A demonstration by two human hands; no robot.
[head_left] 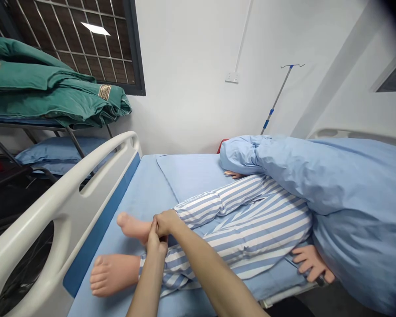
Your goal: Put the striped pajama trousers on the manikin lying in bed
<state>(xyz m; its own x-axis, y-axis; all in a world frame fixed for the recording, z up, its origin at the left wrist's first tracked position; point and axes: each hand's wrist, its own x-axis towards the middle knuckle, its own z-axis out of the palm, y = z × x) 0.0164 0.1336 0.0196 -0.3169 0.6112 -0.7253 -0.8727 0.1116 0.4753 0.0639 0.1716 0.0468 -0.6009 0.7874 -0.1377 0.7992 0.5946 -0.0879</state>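
A manikin in blue-and-white striped trousers [237,237] lies on the bed, with its far foot [132,225] and near foot [114,275] bare. My right hand [166,221] closes over the far ankle at the trouser cuff. Against it, my left hand [156,242] grips the same ankle from the near side, fingers curled and partly hidden. Both hands touch each other there. Beneath my forearms lies the near trouser leg. A blue quilt [343,189] covers the manikin's upper body, and one manikin hand [312,262] sticks out at its near edge.
The white bed end board [108,149] rises at the left. Blue sheeting [145,185] covers the mattress. Behind stand a rack with green folded bedding [53,94] and blue pillows [59,152]. An IV pole [279,97] stands by the wall, below a socket [232,78].
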